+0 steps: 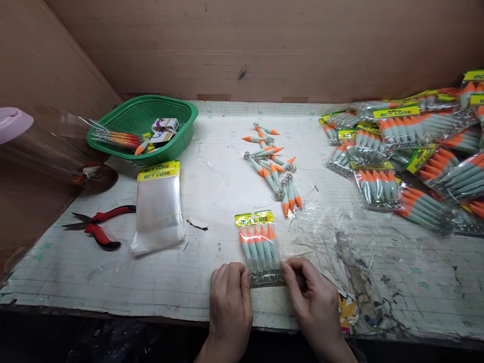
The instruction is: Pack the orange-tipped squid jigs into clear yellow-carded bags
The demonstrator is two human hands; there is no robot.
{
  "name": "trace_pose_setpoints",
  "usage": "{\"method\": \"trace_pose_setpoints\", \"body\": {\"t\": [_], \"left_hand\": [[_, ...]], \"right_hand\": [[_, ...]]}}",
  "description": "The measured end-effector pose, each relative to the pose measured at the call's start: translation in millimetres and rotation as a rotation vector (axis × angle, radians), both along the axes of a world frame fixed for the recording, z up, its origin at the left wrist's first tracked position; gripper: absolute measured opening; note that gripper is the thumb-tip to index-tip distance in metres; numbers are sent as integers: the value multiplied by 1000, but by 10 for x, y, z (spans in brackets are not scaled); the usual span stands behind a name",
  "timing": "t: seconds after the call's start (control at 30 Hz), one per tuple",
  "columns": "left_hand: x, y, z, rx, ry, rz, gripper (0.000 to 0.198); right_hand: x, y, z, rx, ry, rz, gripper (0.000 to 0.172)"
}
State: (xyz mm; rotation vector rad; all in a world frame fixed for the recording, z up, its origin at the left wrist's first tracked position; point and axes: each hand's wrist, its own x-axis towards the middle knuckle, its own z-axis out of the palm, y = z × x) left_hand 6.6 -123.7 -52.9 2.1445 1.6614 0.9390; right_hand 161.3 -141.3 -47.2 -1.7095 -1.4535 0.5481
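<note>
Between my hands lies a clear plastic packet of fishing lures (260, 247) with a yellow header reading BCT LURE. Several pale lures with orange tips are lined up inside it, hooks toward me. My left hand (230, 295) is closed on the packet's lower left corner, thumb against the edge. On the opposite side, my right hand (310, 290) pinches the lower right corner between thumb and fingers. Just beyond the packet is a scatter of loose lures (273, 176), orange-tipped with metal hooks.
Filled lure packets (401, 131) are heaped at the right. At the left are a stack of clear bags (158, 212), red-handled pliers (100, 224) and a green basket (181, 118) with packaged items. A brown wall (264, 45) closes off the back of the worktable (204, 282).
</note>
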Motion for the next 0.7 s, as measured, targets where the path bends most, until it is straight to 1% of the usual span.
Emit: {"method": "trace_pose_setpoints", "body": {"t": [0.07, 0.13, 0.2, 0.27, 0.3, 0.37, 0.4, 0.43, 0.47, 0.5, 0.53, 0.57, 0.6, 0.63, 0.67, 0.7], "left_hand": [[-7, 2, 5, -59, 18, -3, 18], [-24, -2, 6, -117, 22, -7, 17], [-43, -7, 1, -141, 14, -17, 17], [-58, -9, -10, -134, 4, -26, 17], [-64, -8, -17, -124, 1, -30, 17], [-73, -5, -33, -100, -6, -36, 16], [-76, -3, -40, -89, -11, -39, 16], [-78, -1, -46, -82, -16, -44, 16], [-79, -1, -50, -78, -20, -47, 16], [-80, -1, -53, -76, -19, -48, 16], [-80, -1, -54, -76, -16, -47, 16], [-80, -2, -54, -78, -11, -46, 16], [-79, -2, -54, -78, -7, -43, 16], [-78, -1, -53, -75, -3, -43, 16], [-77, 0, -52, -71, 0, -42, 16], [-75, 3, -53, -64, 1, -45, 16]], "right_hand": [[8, 29, 55, -64, 77, -3, 23], [16, 56, 97, -132, 198, -14, 27], [83, 71, 106, -187, 331, -25, 31], [287, 69, 85, -207, 387, -86, 33], [451, 61, 75, -202, 367, -152, 33], [857, 41, 79, -173, 196, -346, 36], [1056, 32, 101, -153, 38, -442, 38], [1218, 27, 139, -115, -175, -496, 40], [1319, 26, 188, -57, -343, -488, 41], [1343, 31, 244, -19, -426, -404, 41], [1288, 41, 298, -8, -421, -261, 39], [1164, 57, 344, -31, -336, -79, 34], [995, 79, 376, -88, -199, 113, 29], [810, 106, 392, -155, -77, 262, 26], [642, 141, 392, -208, 9, 352, 24], [519, 182, 379, -243, 59, 386, 25]]}}
